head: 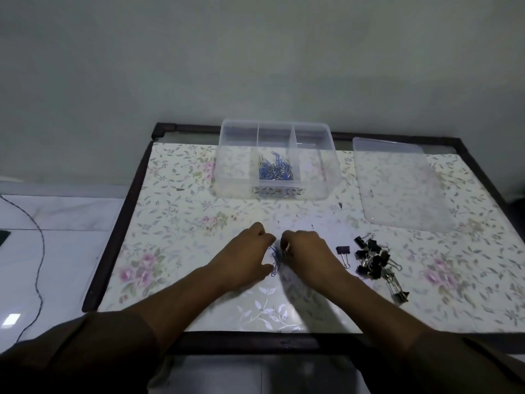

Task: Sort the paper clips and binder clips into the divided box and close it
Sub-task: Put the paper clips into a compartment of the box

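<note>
A clear divided box (235, 177) stands at the far middle of the table, lid off. Its middle compartment holds a heap of blue and silver paper clips (275, 169); the side compartments look bare. The clear lid (403, 189) lies flat to the right of it. On the table nearer to me, my left hand (244, 257) and my right hand (308, 254) are cupped together around a small bunch of blue paper clips (275, 260), fingers curled on them. A pile of black binder clips (375, 260) lies right of my hands, with one separate binder clip (343, 251) beside it.
The table (181, 251) has a floral cover and a dark wooden frame, and stands against a pale wall. A black cable (39, 251) runs over the white floor at the left.
</note>
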Demonstrator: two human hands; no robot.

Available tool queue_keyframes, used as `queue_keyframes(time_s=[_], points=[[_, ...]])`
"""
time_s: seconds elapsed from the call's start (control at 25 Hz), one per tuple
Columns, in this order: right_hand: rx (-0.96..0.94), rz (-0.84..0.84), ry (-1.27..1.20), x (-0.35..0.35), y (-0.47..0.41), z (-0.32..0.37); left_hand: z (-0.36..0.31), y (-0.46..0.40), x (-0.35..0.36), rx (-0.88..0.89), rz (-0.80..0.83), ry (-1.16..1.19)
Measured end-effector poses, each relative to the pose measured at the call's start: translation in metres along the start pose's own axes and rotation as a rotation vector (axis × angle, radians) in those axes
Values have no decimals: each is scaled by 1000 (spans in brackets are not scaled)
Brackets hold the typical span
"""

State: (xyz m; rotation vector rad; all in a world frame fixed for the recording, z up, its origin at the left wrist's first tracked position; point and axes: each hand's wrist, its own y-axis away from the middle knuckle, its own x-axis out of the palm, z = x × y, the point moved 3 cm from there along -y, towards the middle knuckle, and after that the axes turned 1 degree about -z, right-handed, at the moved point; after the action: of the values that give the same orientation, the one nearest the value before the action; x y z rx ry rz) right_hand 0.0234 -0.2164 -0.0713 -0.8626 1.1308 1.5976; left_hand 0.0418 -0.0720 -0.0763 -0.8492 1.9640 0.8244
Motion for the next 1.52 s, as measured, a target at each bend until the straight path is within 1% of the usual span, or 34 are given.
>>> queue_keyframes(time_s=[0.16,0.24,0.32,0.44,0.56,0.72,0.8,0.88,0.96,1.04,1.12,1.2,1.36,1.44,1.52], points=[[22,5,-125,-8,-2,-4,-7,4,2,-22,44,135],[33,31,-158,-12,3,-5,-10,7,5,-63,-4,68],[37,44,-112,-12,8,-6,-10,8,8,-99,-47,-24],[41,6,-81,-10,11,-5,-13,6,10,-84,-67,-71],[114,-56,-188,-4,11,-1,-18,2,10,-79,-140,-93],[251,-58,-377,8,10,0,-21,-3,14,-117,-208,-68],[316,-60,-499,11,11,-2,-19,-1,13,-152,-246,62],[376,-58,-635,13,12,-5,-14,1,11,-222,-275,287],[422,-66,-819,14,13,-7,-7,3,11,-286,-288,539],[448,-65,-1021,16,15,-8,-2,6,12,-341,-290,740],[440,-65,-1118,15,15,-7,-2,8,11,-375,-298,877],[381,-109,-1108,3,9,-6,-4,5,0,-354,-340,946],[216,-250,-1138,-47,-20,0,-4,-20,-48,-206,-485,1042],[164,-307,-1097,-72,-41,3,-2,-40,-71,-172,-532,1041],[153,-345,-1067,-91,-65,4,3,-65,-89,-157,-562,1004]])
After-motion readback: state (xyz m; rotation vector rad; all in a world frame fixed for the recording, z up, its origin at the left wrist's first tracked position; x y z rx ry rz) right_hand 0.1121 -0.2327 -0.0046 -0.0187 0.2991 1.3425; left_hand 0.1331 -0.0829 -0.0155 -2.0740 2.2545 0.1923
